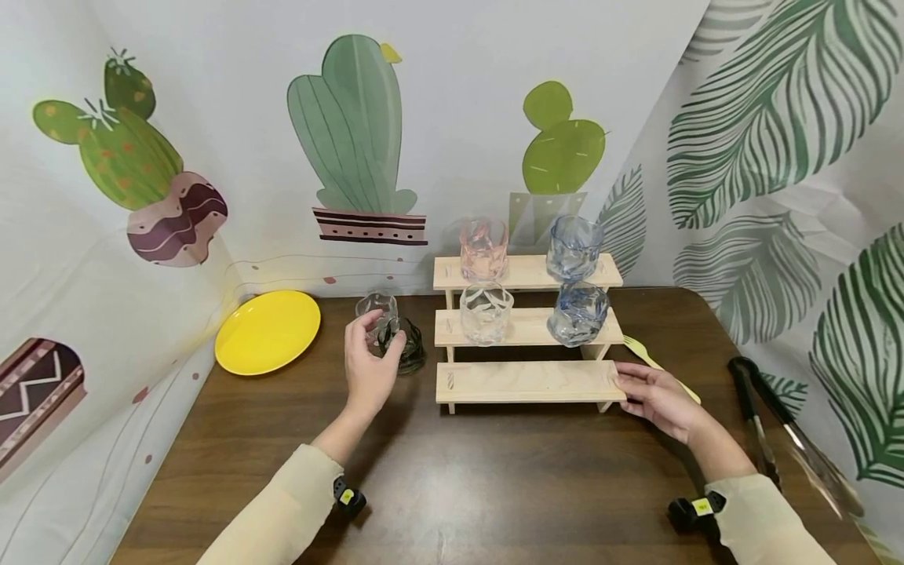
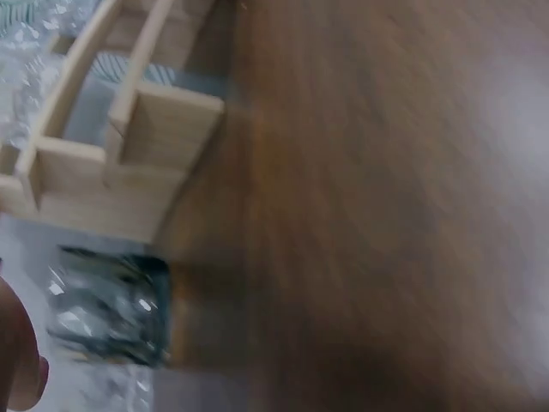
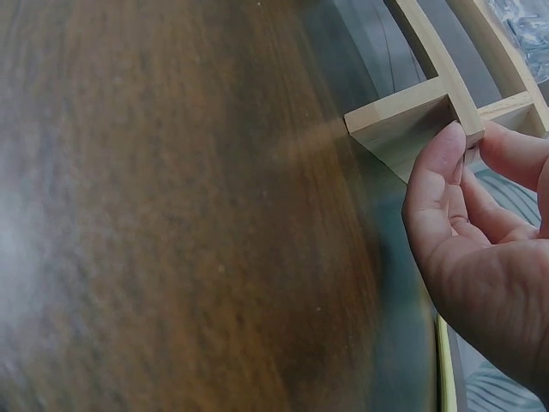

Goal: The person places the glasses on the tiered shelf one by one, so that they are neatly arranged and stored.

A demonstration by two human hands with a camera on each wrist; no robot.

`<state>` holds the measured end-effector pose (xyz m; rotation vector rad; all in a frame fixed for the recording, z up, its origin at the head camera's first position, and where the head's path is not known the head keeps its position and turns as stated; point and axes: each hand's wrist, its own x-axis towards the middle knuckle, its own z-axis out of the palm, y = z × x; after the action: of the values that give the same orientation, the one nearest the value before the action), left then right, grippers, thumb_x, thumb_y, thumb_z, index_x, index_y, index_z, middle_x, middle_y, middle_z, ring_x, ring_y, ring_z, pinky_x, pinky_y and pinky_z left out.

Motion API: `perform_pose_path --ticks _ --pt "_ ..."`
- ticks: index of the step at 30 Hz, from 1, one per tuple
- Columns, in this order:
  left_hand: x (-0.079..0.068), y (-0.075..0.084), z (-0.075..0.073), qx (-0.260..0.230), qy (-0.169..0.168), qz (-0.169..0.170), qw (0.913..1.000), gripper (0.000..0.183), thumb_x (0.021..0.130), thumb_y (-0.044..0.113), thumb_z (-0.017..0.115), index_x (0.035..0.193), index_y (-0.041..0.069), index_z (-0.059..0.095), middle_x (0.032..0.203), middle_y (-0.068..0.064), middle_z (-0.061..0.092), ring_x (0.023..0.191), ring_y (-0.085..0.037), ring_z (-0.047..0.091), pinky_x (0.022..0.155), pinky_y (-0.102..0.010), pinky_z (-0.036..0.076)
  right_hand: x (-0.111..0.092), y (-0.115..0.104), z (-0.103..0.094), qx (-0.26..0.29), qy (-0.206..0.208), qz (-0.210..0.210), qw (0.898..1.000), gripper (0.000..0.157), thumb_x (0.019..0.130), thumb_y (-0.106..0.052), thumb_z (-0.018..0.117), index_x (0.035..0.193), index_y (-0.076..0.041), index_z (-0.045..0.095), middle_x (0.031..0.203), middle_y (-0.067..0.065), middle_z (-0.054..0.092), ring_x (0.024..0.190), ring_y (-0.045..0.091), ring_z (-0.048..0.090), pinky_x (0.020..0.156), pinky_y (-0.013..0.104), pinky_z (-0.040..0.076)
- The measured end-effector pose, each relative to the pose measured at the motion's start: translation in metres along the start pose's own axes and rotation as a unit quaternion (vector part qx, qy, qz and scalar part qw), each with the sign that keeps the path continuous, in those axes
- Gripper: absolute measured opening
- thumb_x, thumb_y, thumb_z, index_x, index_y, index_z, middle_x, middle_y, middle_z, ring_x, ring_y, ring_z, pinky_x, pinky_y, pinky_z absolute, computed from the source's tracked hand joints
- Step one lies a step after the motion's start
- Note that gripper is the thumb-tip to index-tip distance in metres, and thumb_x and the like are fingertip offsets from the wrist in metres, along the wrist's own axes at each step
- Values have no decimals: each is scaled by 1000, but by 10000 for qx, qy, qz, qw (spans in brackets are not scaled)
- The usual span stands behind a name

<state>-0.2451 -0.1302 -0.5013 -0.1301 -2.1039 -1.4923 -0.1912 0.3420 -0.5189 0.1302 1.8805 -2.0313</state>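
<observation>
Left hand (image 1: 370, 362) spreads beside dark glass (image 1: 413, 350); right hand (image 1: 662, 399) pinches rack (image 1: 530, 380) bearing four glasses (image 1: 486, 315).

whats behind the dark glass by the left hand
In the head view, a clear glass stands behind the dark glass; its rim and upper side show. The left hand and dark glass cover its lower part, so its base cannot be seen there.

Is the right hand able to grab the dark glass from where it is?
Probably not: the right hand holds one end of the rack, and the dark glass stands past the rack's other end. The left hand is there too, partly in front of it.
</observation>
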Motion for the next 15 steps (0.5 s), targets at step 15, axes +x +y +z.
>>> perform_pose_path --ticks 15 --pt "-5 -37 -4 258 -1159 -1163 9861 88 81 22 89 152 10 38 144 -14 47 130 -30 48 107 -45 44 -1 1 0 12 -6 -37 10000 58 107 -10 59 153 11 30 115 -1 66 98 13 65 77 27 58"
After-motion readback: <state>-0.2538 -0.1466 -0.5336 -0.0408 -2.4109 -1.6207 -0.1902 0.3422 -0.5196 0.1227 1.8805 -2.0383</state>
